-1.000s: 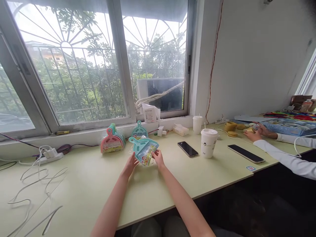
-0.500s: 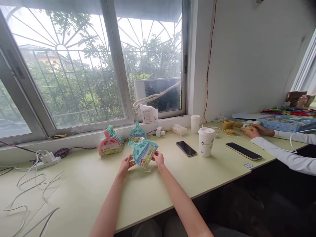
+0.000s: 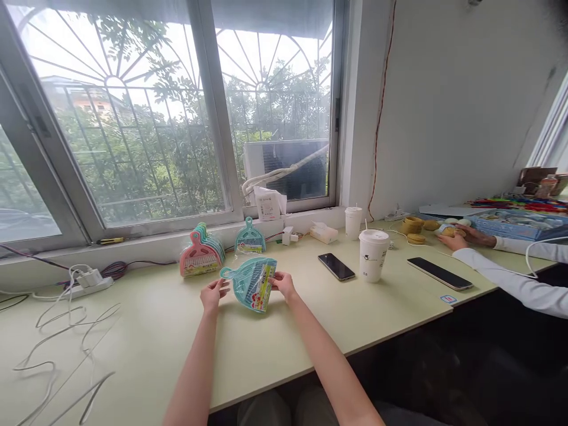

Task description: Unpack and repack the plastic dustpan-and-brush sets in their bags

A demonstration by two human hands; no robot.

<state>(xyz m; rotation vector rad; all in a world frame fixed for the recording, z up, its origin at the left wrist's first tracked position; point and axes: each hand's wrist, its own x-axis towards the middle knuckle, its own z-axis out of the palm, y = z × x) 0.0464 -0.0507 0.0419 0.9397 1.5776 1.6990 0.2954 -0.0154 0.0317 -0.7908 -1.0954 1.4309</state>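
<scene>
While left hand (image 3: 212, 294) and right hand (image 3: 283, 285) grip it | dustpan (image 3: 242, 281) | teal, tilted (plastic-wrapped)

Daylight from window (image 3: 155, 142) beyond fingers (image 3: 279, 280); sky (image 3: 62, 35) overexposed. Soft sheen on worktop (image 3: 151, 337) left of fingers. Deep shadow below worktop, right of fingers. Edges stretched.

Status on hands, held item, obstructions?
Right hand gripping clear-wrapped teal plastic dustpan-and-brush set, left hand near its looped handle. Handle points left. Black rectangular phone to the right, untouched.
</scene>
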